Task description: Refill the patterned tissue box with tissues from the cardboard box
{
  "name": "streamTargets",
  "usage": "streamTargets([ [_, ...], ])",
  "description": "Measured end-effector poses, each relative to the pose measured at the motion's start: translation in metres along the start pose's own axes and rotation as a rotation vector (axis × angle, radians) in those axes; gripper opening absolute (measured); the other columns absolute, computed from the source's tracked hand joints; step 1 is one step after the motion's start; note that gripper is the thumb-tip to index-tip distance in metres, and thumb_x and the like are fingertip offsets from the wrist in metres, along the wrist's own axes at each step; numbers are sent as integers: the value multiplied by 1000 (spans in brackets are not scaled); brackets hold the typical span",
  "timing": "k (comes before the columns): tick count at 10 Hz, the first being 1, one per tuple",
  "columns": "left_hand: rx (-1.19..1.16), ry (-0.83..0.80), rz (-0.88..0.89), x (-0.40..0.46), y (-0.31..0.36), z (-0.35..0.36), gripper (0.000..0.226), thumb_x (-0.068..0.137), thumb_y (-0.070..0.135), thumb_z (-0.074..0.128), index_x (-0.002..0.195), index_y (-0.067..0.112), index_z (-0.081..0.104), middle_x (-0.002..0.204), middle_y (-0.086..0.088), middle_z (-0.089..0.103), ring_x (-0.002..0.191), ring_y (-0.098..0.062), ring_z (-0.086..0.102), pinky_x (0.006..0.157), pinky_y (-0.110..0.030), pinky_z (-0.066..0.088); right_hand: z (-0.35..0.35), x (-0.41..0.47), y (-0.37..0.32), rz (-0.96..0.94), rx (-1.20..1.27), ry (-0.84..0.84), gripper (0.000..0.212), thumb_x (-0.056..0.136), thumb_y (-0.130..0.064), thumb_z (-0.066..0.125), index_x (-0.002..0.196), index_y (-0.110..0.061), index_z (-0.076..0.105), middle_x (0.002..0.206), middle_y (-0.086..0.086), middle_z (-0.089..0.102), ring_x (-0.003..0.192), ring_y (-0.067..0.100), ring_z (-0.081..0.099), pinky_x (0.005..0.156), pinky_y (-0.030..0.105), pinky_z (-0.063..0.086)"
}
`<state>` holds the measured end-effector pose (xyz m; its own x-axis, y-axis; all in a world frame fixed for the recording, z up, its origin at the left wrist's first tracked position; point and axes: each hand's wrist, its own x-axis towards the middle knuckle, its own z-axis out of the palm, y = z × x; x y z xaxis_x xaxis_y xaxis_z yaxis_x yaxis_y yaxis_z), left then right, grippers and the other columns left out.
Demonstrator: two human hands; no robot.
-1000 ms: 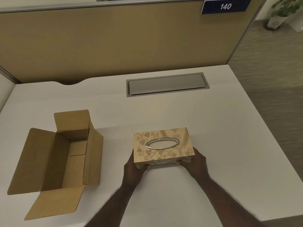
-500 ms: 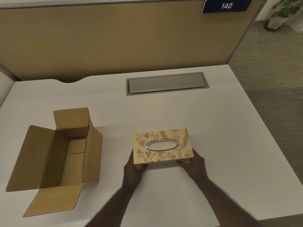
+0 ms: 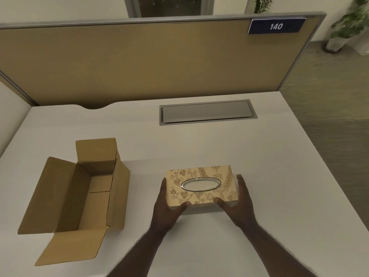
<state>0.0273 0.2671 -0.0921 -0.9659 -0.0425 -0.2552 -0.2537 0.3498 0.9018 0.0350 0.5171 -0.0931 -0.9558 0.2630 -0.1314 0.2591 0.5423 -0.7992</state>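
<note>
Fingers of the left hand and right hand lie extended along the short ends of the patterned tissue box, thumbs on its near top edge, clasping it between the palms, apparently to lift or settle it. The box sits on the desk. Left of it, well apart, the cardboard box stands open-flapped; no tissues are visible inside.

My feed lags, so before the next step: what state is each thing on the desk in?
Patterned tissue box: upright on the desk, lid on, no tissue poking from the oval slot.
Cardboard box: flaps open, inside looks empty.
Left hand: grip on the box's left end.
Right hand: grip on its right end.
Desk cable hatch: closed.
</note>
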Motion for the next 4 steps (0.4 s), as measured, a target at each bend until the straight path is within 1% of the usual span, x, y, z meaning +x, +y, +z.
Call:
streamTargets([
  [1, 79, 1, 46, 9, 14, -4, 108, 73, 42, 83, 155, 26, 15, 157, 19, 26, 141, 7, 27, 103, -1, 23, 1, 11, -13, -104, -141, 48, 112, 65, -67, 69, 152, -15, 22, 163, 3, 18, 148, 16, 19, 115, 37, 25],
  [2, 133, 11, 113, 18, 22, -8, 103, 79, 45, 77, 156, 25, 12, 163, 14, 16, 147, -1, 18, 109, -5, 18, 3, 21, -22, -191, -254, 52, 99, 76, -72, 52, 151, -12, 26, 162, 6, 18, 149, 19, 16, 119, 41, 20],
  [3, 151, 23, 188, 35, 38, -14, 91, 84, 53, 63, 156, 28, 12, 164, 13, 12, 150, -7, 13, 123, -36, 20, 6, 39, -36, -313, -365, 71, 79, 93, -64, 21, 150, -10, 30, 161, 7, 20, 149, 24, 17, 119, 48, 20],
  [4, 186, 45, 259, 41, 53, -19, 83, 88, 53, 55, 155, 30, 12, 163, 14, 10, 151, -8, 10, 123, -46, 20, 9, 46, -48, -383, -362, 70, 72, 97, -58, 14, 150, -11, 30, 161, 6, 20, 149, 24, 17, 119, 49, 21],
])
